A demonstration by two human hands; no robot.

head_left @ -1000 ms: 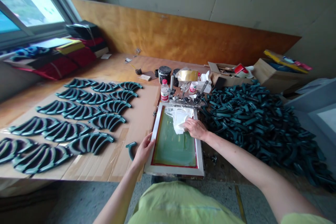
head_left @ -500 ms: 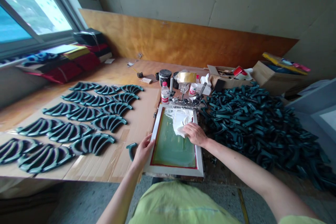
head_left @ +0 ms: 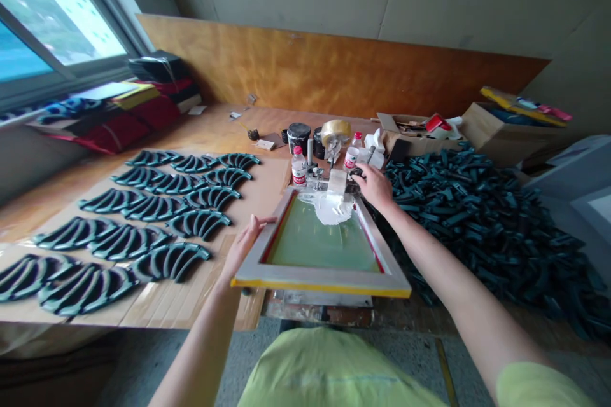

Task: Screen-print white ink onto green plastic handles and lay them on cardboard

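A framed screen (head_left: 324, 280) with a green mesh is raised at its near end, showing a yellow front edge. White paste (head_left: 334, 211) lies at the mesh's far end, and a pale flat scraper (head_left: 337, 183) rests upright there against the metal clamp (head_left: 315, 183). My left hand (head_left: 245, 243) holds the frame's left side; some of its fingers are hidden. To the right of the scraper, my right hand (head_left: 375, 184) is apart from it, fingers loosely curved beside the clamp's right end.
Rows of dark green curved parts (head_left: 153, 203) lie on cardboard (head_left: 258, 203) to the left. A big heap of similar parts (head_left: 477, 216) fills the right side. Behind the clamp stand red-capped bottles (head_left: 298, 168), a black tub (head_left: 298, 138) and a tape roll (head_left: 335, 131). Boxes (head_left: 501, 133) stand back right.
The frame's near end has risen. My right hand has let go of the white scraper and moved up and right. The scraper now leans at the clamp. My left hand has moved up with the frame.
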